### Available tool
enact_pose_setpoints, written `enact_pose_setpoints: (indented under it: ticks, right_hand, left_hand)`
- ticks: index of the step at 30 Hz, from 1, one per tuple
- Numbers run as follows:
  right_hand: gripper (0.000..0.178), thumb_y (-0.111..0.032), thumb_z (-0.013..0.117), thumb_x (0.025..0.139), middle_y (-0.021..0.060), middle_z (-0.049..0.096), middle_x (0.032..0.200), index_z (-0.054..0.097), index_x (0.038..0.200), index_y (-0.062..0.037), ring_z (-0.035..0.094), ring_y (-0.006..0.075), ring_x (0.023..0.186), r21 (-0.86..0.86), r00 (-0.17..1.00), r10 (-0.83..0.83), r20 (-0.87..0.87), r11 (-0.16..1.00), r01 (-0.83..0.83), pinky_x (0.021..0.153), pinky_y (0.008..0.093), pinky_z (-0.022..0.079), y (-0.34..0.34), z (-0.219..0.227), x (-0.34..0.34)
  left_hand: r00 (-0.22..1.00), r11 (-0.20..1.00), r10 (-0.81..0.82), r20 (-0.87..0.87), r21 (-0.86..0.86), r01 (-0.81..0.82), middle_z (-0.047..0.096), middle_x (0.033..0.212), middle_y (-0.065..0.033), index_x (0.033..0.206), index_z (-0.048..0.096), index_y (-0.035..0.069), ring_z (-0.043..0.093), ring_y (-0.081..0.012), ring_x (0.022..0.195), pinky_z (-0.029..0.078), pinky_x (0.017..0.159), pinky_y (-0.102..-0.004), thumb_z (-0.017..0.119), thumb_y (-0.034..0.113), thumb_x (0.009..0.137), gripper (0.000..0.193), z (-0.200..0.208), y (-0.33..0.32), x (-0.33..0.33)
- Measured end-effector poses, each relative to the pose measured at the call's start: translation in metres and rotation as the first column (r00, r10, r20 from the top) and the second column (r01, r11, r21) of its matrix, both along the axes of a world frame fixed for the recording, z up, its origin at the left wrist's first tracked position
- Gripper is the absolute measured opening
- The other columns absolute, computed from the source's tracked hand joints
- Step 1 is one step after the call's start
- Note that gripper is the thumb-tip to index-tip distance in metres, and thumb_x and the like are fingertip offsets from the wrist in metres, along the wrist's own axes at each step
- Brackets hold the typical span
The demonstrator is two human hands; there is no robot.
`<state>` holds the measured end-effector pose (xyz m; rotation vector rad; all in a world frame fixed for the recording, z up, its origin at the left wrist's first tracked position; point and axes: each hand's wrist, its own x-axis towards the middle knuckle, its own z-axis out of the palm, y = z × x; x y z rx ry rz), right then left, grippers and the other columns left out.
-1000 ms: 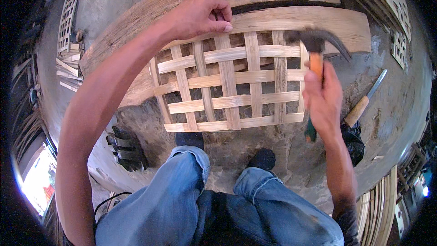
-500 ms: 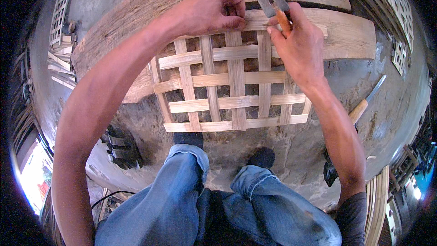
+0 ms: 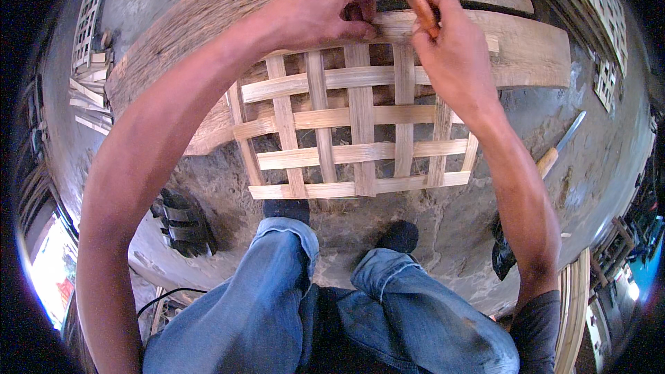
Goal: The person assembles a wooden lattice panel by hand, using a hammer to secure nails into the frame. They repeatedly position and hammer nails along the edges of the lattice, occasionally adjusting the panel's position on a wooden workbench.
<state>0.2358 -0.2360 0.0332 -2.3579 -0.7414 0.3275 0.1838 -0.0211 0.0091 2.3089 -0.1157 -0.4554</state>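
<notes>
A woven lattice panel of pale flat wooden strips (image 3: 361, 114) lies with its far edge on a thick wooden plank (image 3: 530, 48), its near edge close to my feet. At that far edge my left hand (image 3: 322, 14) is closed, thumb and forefinger pinched at the top strip; what is between them is hidden. In my right hand (image 3: 457, 55) is an adze hammer (image 3: 424, 14) with an orange-brown wooden handle and a broad metal head. The hammer's head is raised over the plank, just right of my left fingertips.
A knife with a wooden handle (image 3: 547, 163) lies on the floor at right. Stacked lattice panels (image 3: 596, 0) stand at far right. Another panel (image 3: 90, 14) and wood offcuts (image 3: 90, 100) are at left. A dark sandal (image 3: 183, 225) sits beside my left leg.
My right hand has lifted slightly away and turned the hammer, so its head now shows from another side. The left hand stays nearly in place at the far edge.
</notes>
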Motion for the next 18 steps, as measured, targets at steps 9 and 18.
enact_pose_setpoints:
  ticks: [9, 18]
  right_hand:
    - [0.036, -0.015, 0.078, 0.078, 0.0201, 0.068, 0.085, 0.059, 0.105, -0.0022, 0.067, 0.0402, 0.083, 0.127, 0.988, -0.075, -0.132, 0.988, 0.092, 0.072, 0.0476, 0.052, -0.015, -0.003, -0.009]
    - [0.032, -0.021, 0.075, 0.084, 0.0135, 0.068, 0.084, 0.062, 0.107, -0.0005, 0.067, 0.0285, 0.078, -0.056, 0.914, -0.386, -0.124, 0.923, 0.382, 0.073, 0.0414, 0.052, -0.065, 0.040, -0.026]
  left_hand:
    - [0.999, 0.992, 0.031, -0.018, -0.123, -0.033, 0.067, 0.084, -0.0087, 0.099, 0.065, 0.001, 0.064, -0.0182, 0.079, 0.053, 0.077, -0.0347, 0.071, 0.024, 0.086, 0.027, 0.002, -0.001, -0.001]
    - [0.999, 1.000, -0.031, -0.030, 0.001, 0.032, 0.070, 0.087, -0.0118, 0.102, 0.067, 0.005, 0.068, -0.0251, 0.082, 0.053, 0.075, -0.0384, 0.069, 0.026, 0.089, 0.025, 0.018, -0.010, -0.004]
